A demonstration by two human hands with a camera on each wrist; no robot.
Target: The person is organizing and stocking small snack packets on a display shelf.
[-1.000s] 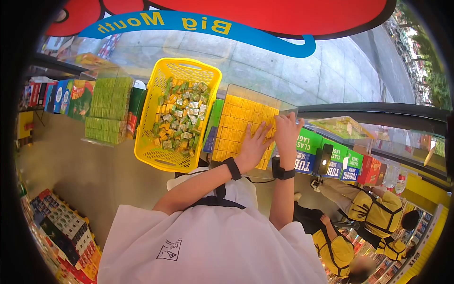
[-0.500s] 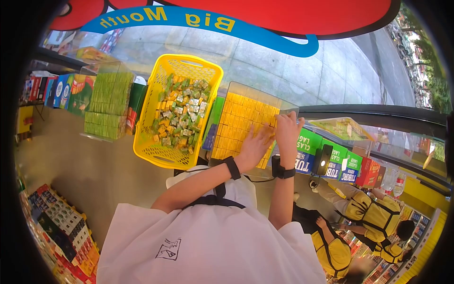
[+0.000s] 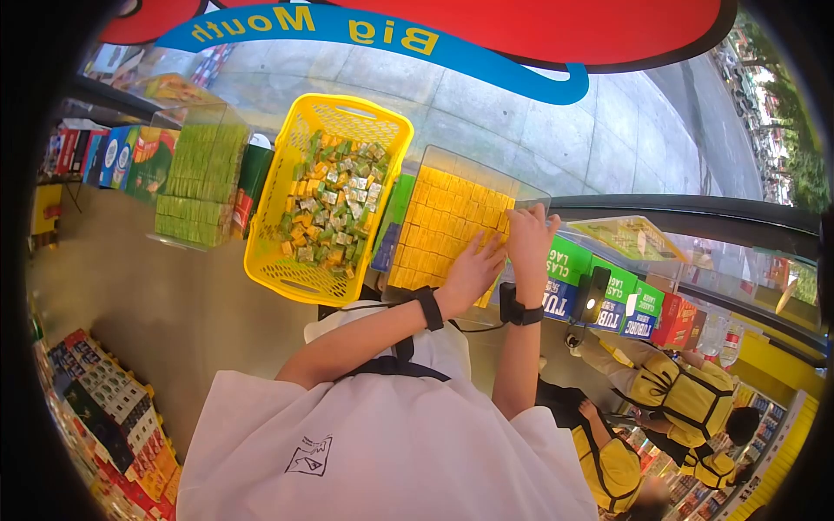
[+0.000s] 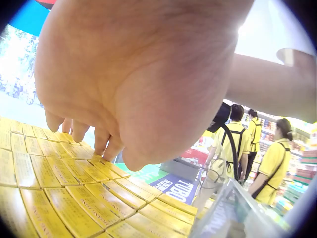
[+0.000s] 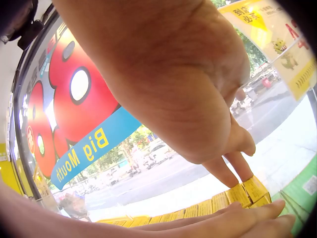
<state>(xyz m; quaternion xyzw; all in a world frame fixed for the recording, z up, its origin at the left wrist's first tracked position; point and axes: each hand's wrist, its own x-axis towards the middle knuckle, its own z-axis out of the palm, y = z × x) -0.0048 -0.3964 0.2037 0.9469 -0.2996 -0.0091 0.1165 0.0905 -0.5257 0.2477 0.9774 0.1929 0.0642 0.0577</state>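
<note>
Rows of small yellow boxes (image 3: pixel 439 217) lie packed together in a clear plastic case (image 3: pixel 441 154). My left hand (image 3: pixel 472 276) rests over the near right part of the rows. In the left wrist view its fingers (image 4: pixel 102 141) reach down onto the box tops, with the palm raised above them. At the case's far right corner is my right hand (image 3: pixel 528 239), with its wrist bent. The right wrist view shows two of its fingers (image 5: pixel 238 166) extended down to the end boxes (image 5: pixel 253 189). Both hands wear black wrist straps.
Left of the case stands a yellow basket (image 3: pixel 276 278) of loose yellow and green boxes. Further left, a clear case holds stacked green boxes (image 3: pixel 204 165). Green and blue beer cartons (image 3: pixel 565 276) line the right. A shop window (image 3: pixel 556 148) lies ahead; people in yellow (image 3: pixel 682 391) are behind right.
My left hand has drawn slightly toward my body over the boxes, its fingers closer together. The right hand stays at the corner. The head view has shifted a little.
</note>
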